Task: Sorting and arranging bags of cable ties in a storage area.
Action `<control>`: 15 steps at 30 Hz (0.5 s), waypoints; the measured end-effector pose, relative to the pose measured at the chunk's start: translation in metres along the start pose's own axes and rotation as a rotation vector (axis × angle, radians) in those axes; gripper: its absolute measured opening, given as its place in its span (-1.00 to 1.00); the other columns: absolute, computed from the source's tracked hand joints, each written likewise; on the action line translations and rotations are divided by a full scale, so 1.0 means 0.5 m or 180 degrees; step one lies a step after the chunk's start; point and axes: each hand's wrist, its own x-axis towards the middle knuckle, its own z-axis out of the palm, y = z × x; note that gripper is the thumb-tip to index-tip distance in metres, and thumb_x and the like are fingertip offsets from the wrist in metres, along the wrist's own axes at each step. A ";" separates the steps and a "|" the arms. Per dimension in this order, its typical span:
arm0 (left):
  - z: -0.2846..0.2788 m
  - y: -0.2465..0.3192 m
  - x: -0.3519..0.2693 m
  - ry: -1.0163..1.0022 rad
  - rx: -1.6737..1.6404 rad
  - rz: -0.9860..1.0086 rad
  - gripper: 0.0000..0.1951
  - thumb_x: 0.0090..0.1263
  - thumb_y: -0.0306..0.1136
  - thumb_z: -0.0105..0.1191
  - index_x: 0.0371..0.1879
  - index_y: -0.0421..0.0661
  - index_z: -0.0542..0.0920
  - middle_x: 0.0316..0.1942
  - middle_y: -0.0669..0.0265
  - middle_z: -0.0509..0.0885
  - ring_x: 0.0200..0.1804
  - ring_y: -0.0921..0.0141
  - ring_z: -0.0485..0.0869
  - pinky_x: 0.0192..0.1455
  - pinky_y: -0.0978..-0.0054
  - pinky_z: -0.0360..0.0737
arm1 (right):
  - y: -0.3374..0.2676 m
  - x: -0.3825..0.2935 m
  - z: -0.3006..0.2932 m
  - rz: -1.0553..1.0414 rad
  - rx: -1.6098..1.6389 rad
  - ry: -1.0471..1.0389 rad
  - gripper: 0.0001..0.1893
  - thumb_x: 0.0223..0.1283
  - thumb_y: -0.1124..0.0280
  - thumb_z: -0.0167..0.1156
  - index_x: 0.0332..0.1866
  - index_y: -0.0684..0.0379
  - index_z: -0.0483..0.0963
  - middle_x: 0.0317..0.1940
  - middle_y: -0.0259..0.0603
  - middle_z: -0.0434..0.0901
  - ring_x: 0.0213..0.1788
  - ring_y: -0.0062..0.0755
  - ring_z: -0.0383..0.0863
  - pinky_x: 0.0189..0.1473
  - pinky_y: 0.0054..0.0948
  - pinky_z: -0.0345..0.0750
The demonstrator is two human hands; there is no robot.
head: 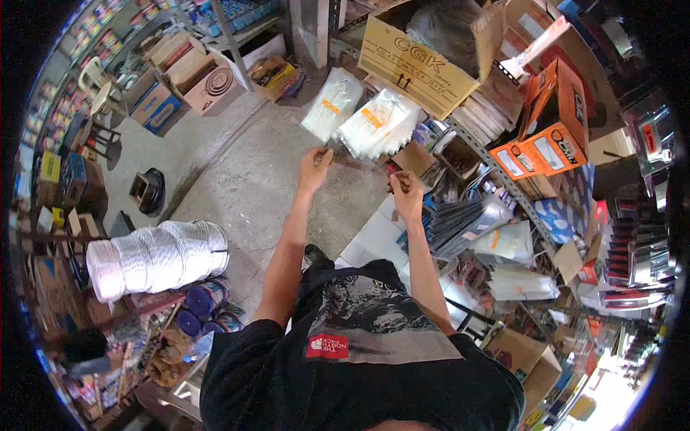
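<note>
My left hand (pixel 315 168) is just below a clear plastic bag (pixel 334 108) of thin white strips that look like cable ties. Its fingers are curled, and I cannot tell whether they pinch anything. Beside that bag lies a fanned stack of similar bags (pixel 380 125) with orange labels. To the right, my right hand (pixel 408 189) hovers at the edge of the shelf goods, fingers bent inward. Whatever may be between those fingers is too small to make out. Both forearms reach forward over the concrete floor (pixel 242 178).
A large cardboard carton (pixel 420 59) stands beyond the bags, with an orange box (pixel 544 145) to its right. Dark packaged strips (pixel 458 226) crowd the right side. On the left are a wrapped roll of silvery rope (pixel 161 258), blue-lidded tubs (pixel 205 301) and open cartons (pixel 199 81).
</note>
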 end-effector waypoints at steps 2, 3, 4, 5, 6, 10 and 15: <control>-0.012 0.010 0.030 -0.0027 -0.0044 0.0003 -0.71 0.31 -0.25 0.11 -0.23 -0.29 0.57 -0.40 0.23 0.66 -0.34 0.46 0.62 -0.29 0.54 0.52 | -0.022 0.010 0.014 0.0209 -0.0014 0.0041 -0.83 0.18 0.47 0.16 -0.22 0.36 0.43 -0.44 -0.17 0.62 -0.44 -0.55 0.60 -0.40 -0.56 0.55; -0.007 0.048 0.046 -0.0130 -0.0166 -0.0028 -0.72 0.31 -0.26 0.11 -0.24 -0.29 0.57 -0.40 0.23 0.66 -0.33 0.46 0.62 -0.29 0.54 0.53 | -0.023 0.017 0.014 0.0234 -0.0031 0.0144 -0.83 0.18 0.47 0.16 -0.22 0.36 0.43 -0.44 -0.17 0.62 -0.44 -0.55 0.60 -0.40 -0.56 0.55; -0.004 0.082 0.061 -0.0203 -0.0281 -0.0061 -0.73 0.30 -0.27 0.12 -0.24 -0.28 0.56 -0.41 0.23 0.65 -0.33 0.45 0.63 -0.29 0.54 0.53 | -0.024 0.026 0.017 0.0241 0.0054 0.0147 -0.82 0.19 0.46 0.17 -0.21 0.36 0.43 -0.42 -0.16 0.62 -0.42 -0.55 0.61 -0.38 -0.56 0.55; -0.002 0.110 0.074 -0.0263 -0.0286 -0.0060 -0.73 0.30 -0.27 0.12 -0.24 -0.28 0.56 -0.41 0.23 0.65 -0.33 0.45 0.63 -0.29 0.54 0.53 | -0.025 0.034 0.020 0.0243 0.0142 0.0134 -0.81 0.19 0.45 0.17 -0.20 0.36 0.43 -0.40 -0.15 0.62 -0.39 -0.55 0.61 -0.36 -0.57 0.55; 0.000 0.132 0.086 -0.0328 -0.0247 -0.0040 -0.72 0.31 -0.26 0.12 -0.22 -0.27 0.56 -0.37 0.25 0.66 -0.30 0.48 0.62 -0.29 0.55 0.54 | -0.026 0.045 0.027 0.0251 0.0136 0.0167 -0.81 0.19 0.45 0.17 -0.20 0.36 0.43 -0.40 -0.15 0.62 -0.39 -0.55 0.61 -0.36 -0.57 0.55; 0.029 0.148 0.141 -0.0537 -0.0191 0.0380 -0.68 0.31 -0.22 0.13 -0.15 -0.25 0.55 -0.31 0.27 0.66 -0.26 0.49 0.62 -0.28 0.57 0.54 | -0.042 0.091 0.060 0.0212 0.0463 0.0221 -0.79 0.20 0.43 0.18 -0.17 0.35 0.42 -0.41 -0.19 0.61 -0.38 -0.57 0.60 -0.35 -0.60 0.52; 0.054 0.181 0.175 -0.0753 0.0156 0.0561 -0.66 0.30 -0.24 0.12 -0.14 -0.29 0.55 -0.34 0.18 0.64 -0.34 0.42 0.62 -0.31 0.51 0.56 | -0.045 0.141 0.096 -0.0071 0.0240 0.0516 -0.78 0.21 0.41 0.19 -0.17 0.33 0.41 -0.44 -0.23 0.60 -0.45 -0.61 0.56 -0.43 -0.62 0.47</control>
